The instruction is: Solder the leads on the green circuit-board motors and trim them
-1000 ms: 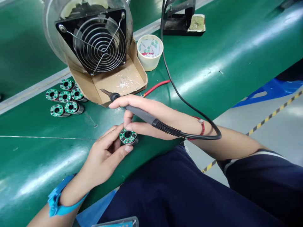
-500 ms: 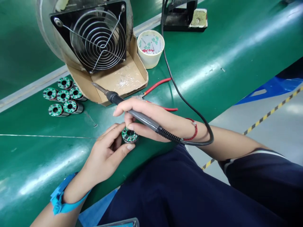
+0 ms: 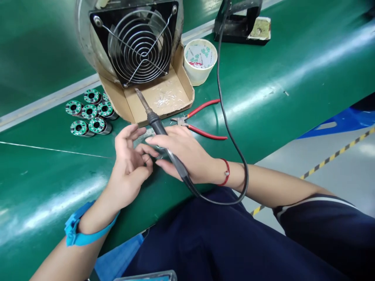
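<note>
My right hand (image 3: 190, 154) is closed round a soldering iron (image 3: 158, 127), whose metal tip points up and left over the cardboard tray. Beneath that hand a sliver of the round part with a green circuit board (image 3: 159, 147) peeks out; most of it is hidden. My left hand (image 3: 129, 164), just left of it, has its fingers bent and apart, with nothing visible in them. Its fingertips are close to my right hand's fingers. Red-handled cutters (image 3: 205, 109) lie spread on the green table (image 3: 263, 117) beyond my right hand.
Several motor-like parts with green boards (image 3: 89, 111) stand at the left. A fan with a wire guard (image 3: 143, 54) rises behind a cardboard tray (image 3: 181, 99) holding wire clippings. Beside it are a pale tub (image 3: 200, 74) and an iron stand with sponge (image 3: 259, 31). The iron's cable (image 3: 222, 97) loops across.
My left hand has let go of the round part and drawn up and left. My right hand has lowered over that part, the iron turned steeper. The view has shifted slightly.
</note>
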`<action>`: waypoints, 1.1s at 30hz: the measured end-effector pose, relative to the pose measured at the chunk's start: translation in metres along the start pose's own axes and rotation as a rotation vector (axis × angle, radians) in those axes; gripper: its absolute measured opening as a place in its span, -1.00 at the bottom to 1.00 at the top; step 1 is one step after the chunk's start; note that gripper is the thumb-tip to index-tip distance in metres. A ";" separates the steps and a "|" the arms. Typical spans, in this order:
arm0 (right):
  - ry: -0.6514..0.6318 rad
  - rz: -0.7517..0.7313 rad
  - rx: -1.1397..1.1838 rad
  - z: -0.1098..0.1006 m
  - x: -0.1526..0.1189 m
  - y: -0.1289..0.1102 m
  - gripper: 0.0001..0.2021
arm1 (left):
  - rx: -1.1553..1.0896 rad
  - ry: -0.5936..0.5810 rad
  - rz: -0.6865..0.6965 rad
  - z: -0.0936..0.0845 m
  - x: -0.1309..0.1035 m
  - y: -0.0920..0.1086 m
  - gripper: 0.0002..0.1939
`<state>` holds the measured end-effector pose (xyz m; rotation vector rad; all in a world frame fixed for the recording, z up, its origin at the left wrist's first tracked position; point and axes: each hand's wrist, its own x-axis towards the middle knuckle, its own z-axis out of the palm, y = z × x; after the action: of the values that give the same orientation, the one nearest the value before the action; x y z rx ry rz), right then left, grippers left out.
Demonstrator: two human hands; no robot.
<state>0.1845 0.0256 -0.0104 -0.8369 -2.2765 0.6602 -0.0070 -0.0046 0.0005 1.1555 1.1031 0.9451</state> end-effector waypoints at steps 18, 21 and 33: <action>0.360 0.054 0.161 -0.040 -0.036 -0.001 -0.62 | 0.903 0.013 0.094 -0.010 -0.004 0.010 -0.84; 0.441 0.181 0.319 -0.038 -0.052 0.002 -0.74 | 0.925 0.046 0.123 -0.009 -0.004 0.007 -0.84; 0.453 0.321 0.495 -0.043 -0.040 0.011 -0.80 | 0.949 0.082 0.133 -0.001 0.001 0.004 -0.85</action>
<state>0.2434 0.0149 -0.0028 -0.9864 -1.4986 1.0076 -0.0080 -0.0025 0.0045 1.9778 1.6247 0.5486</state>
